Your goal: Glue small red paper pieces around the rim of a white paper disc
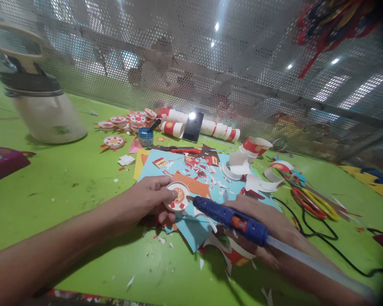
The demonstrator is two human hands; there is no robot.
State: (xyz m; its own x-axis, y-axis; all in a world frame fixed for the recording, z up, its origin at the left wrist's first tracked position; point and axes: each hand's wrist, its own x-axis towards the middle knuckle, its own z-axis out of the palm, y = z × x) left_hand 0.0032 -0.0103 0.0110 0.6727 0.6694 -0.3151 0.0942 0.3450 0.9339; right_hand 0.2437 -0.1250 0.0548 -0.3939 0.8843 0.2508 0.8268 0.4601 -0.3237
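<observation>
We hold a round paper disc [180, 203] in our left hand [155, 195], thumb on its front and the other fingers curled behind it, above the middle of the green table [92, 182]. Our right hand [258, 214] grasps a blue glue gun [218, 213], fingers wrapped around it, though we cannot tell whether its trigger is pressed. The tip points left at the disc's right edge; we cannot tell if they touch. A pale glue stick [306, 259] runs out of the back.

Under and beyond our hands lie blue paper [151, 165], orange paper [199, 188] and many small scraps. Farther back we see a pile of finished-looking discs [137, 123], a small blue jar [146, 138], a paper cup [173, 129] and a dark phone [193, 128]. To the right, a black cord [332, 261] trails near red and yellow handles [309, 203].
</observation>
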